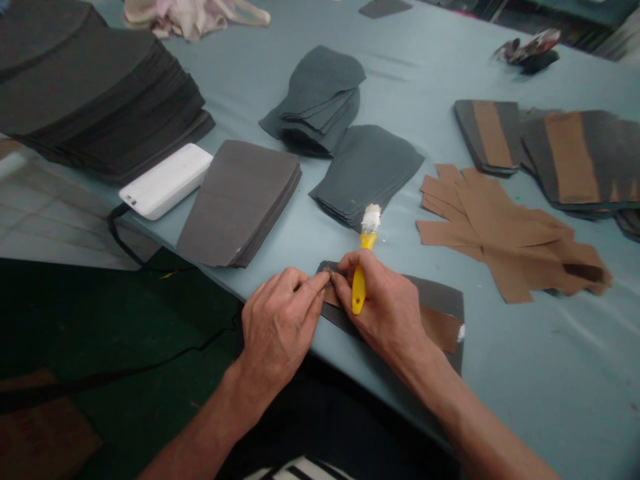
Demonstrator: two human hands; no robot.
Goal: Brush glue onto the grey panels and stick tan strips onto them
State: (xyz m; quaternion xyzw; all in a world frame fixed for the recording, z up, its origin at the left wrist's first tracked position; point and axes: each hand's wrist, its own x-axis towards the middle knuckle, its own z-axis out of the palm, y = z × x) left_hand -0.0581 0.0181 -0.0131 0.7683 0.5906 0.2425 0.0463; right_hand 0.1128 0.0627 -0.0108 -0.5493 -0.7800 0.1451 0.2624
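My right hand [383, 300] is closed around a small paintbrush with a yellow handle [359, 288]; its bristles [371, 220], coated in white, point away from me. Beneath my hands, at the table's near edge, lies a dark grey panel [443, 297] with a brown strip [440, 329] along it. White paste shows at the strip's right end. My left hand [283, 320] has its thumb and index finger pinched at the strip's left end, touching the right fingertips. The middle of the strip is hidden under my right hand.
Dark panel stacks [245, 193] and a white power bank [167, 180] sit to the left. Two grey piles [367, 170] lie ahead. Right are loose brown strips [500, 227] and panels with strips [565, 153]. A black cable [120, 233] hangs over the table edge.
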